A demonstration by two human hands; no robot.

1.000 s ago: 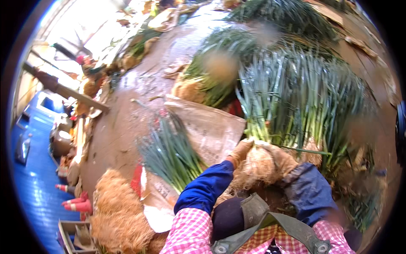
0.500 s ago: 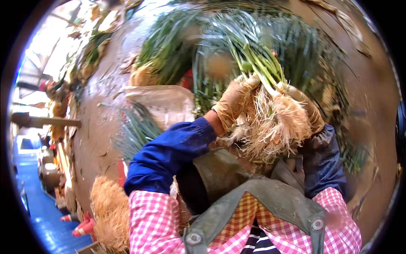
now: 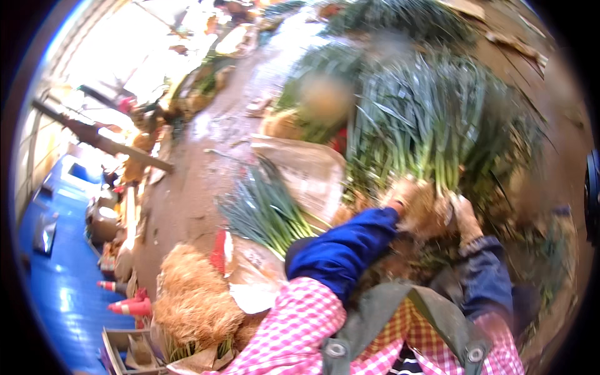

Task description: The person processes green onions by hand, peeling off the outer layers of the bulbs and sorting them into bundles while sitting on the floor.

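A bunch of green onions [image 3: 437, 159] stands with its leaves pointing away from me, its pale stalk bases and tan root mass [image 3: 422, 215] toward me. My left hand [image 3: 405, 192], in a tan glove, is closed round the bases on the left side. My right hand [image 3: 466, 220], gloved too, closes on the root end from the right. Both hands are partly blurred. Beyond and to the right, the leaves merge with a larger pile of green onions [image 3: 500, 119], so the bunch's edges are hard to make out.
A smaller bunch of green onions [image 3: 265, 209] lies left of my arm beside a pale sack [image 3: 309, 175]. Nearer stands a heap of fibrous roots [image 3: 194, 297] by a crate [image 3: 128, 359]. Red cones [image 3: 134, 306] and blue flooring [image 3: 65, 294] are far left. More onions [image 3: 400, 22] lie ahead.
My hands have gone from holding the bunch raised before me, roots up close, to lower and farther forward at the pile. The view has shifted leftward.
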